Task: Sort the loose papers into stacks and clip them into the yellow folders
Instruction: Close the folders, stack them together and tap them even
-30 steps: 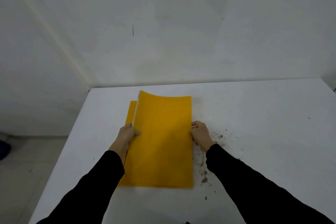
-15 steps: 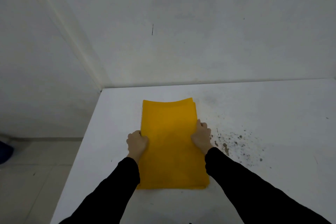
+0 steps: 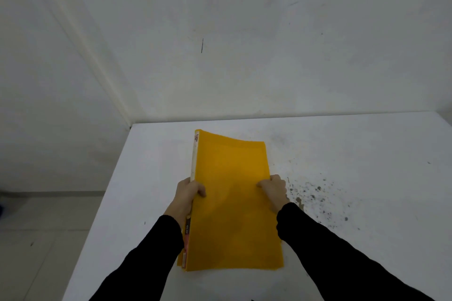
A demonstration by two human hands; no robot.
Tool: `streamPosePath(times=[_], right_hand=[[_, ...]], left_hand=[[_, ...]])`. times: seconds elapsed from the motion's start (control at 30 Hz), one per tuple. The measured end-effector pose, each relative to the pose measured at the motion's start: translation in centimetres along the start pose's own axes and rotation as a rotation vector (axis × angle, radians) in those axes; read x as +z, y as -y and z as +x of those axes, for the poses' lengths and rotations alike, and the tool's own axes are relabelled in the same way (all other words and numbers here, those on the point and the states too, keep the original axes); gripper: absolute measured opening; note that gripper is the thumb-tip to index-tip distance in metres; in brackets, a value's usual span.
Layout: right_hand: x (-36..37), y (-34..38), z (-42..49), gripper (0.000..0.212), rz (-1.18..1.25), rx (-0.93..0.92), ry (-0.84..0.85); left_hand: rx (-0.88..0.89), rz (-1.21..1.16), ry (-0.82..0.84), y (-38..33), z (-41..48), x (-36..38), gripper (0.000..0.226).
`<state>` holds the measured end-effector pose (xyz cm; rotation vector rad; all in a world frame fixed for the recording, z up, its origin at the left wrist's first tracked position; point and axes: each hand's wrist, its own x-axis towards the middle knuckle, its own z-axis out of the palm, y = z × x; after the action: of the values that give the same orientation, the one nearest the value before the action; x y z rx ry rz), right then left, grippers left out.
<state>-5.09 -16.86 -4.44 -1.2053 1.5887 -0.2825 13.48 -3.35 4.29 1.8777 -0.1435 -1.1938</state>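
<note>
Black sleeves [image 3: 151, 249] reached in from the near edge. Yellow folders [image 3: 232, 203] lay stacked on the white table [image 3: 367, 154], near its left side, long edges running away from the person. Left hand [image 3: 188, 193] gripped the stack's left spine edge, thumb curled over the top cover, that edge tilted up slightly. Right hand [image 3: 274, 189] gripped the right edge, fingers curled onto the cover. Dark specks [image 3: 318, 198] stained the table just right of the folders. Beyond the table, a white wall [image 3: 244, 44] with a short dark mark [image 3: 202, 45].
</note>
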Motion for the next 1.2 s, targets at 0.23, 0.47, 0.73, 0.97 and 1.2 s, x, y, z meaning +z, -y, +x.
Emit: streamPosePath(times=[0.23, 0.47, 0.73, 0.97, 1.2], right_hand=[[-4.5, 4.0, -0.1, 0.064, 0.473, -0.026, 0.235], [-9.9, 12.0, -4.9, 0.037, 0.560, -0.293, 0.309], [-11.2, 11.1, -6.7, 0.045, 0.602, -0.369, 0.255], [-10.0, 9.8, -6.3, 0.047, 0.525, -0.281, 0.250], [-8.6, 8.2, -6.3, 0.043, 0.519, -0.226, 0.150]], left_hand=[[0.223, -0.078, 0.143, -3.6, -2.4, 0.5, 0.047], [0.413, -0.229, 0.101, -6.5, -3.9, 1.8, 0.045], [0.461, -0.271, -0.037, -6.7, -4.1, 4.0, 0.057], [0.412, -0.247, -0.016, -4.7, -3.9, 4.3, 0.062], [0.396, -0.274, -0.027, -3.1, -3.2, 4.5, 0.069]])
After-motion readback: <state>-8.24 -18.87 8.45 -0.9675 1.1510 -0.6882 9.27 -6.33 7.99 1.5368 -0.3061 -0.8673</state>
